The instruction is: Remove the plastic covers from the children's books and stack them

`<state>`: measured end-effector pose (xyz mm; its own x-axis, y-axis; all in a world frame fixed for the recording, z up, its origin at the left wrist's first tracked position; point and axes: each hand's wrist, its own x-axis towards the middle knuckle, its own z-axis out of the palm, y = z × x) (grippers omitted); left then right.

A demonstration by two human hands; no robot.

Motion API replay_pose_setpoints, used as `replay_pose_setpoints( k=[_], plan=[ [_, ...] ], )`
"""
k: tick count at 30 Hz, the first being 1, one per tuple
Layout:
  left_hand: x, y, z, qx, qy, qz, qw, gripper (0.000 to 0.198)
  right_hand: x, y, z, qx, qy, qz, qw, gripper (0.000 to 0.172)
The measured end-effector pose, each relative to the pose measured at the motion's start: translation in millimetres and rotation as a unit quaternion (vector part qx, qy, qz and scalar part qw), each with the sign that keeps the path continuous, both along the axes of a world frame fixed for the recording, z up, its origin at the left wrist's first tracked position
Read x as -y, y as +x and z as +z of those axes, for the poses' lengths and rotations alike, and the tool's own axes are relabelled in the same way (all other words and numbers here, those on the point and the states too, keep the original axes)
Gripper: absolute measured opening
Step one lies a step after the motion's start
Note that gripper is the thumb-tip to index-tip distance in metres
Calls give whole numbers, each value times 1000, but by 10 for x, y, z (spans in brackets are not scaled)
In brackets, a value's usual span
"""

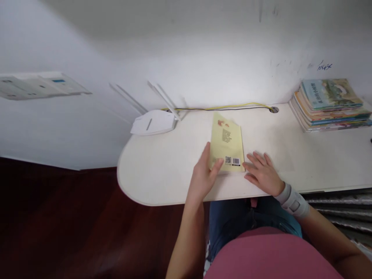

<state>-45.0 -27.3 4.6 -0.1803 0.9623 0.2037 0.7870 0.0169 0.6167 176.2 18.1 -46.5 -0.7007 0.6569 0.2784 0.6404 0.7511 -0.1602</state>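
Note:
A pale yellow book (228,141) is on the white tabletop, slightly tilted, with small print, a QR code and a barcode on the side that faces up. My left hand (204,172) grips its left edge near the lower corner, the thumb on top and the other fingers partly hidden behind it. Just right of the book, my right hand (263,172) is spread with its fingers apart and its fingertips close to the book's lower right corner. A grey band (293,200) wraps my right wrist.
A white router (154,122) with several antennas stands at the table's back left. Yellow and black cables run along the wall to a round hole (274,110). At the back right lies a stack of books (331,99). The table (151,170) has a rounded left end.

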Motion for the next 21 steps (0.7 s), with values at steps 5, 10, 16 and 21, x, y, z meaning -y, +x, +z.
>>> replay_pose_setpoints(
  k=[5,10,16,21],
  plan=[
    [-151,529,172,-26,19,-230,973,81,-118,209,-10,-50,6,-82,995,37],
    [-399,1020,-116,-211,-38,-262,941,82,-182,689,-73,6,23,-191,981,39],
    [-422,1068,-392,-289,-47,-245,924,73,-96,923,-109,44,32,-166,985,36],
    [-406,1021,-402,-286,-41,-224,931,63,-90,924,-63,62,-3,-96,993,35]
  ],
)
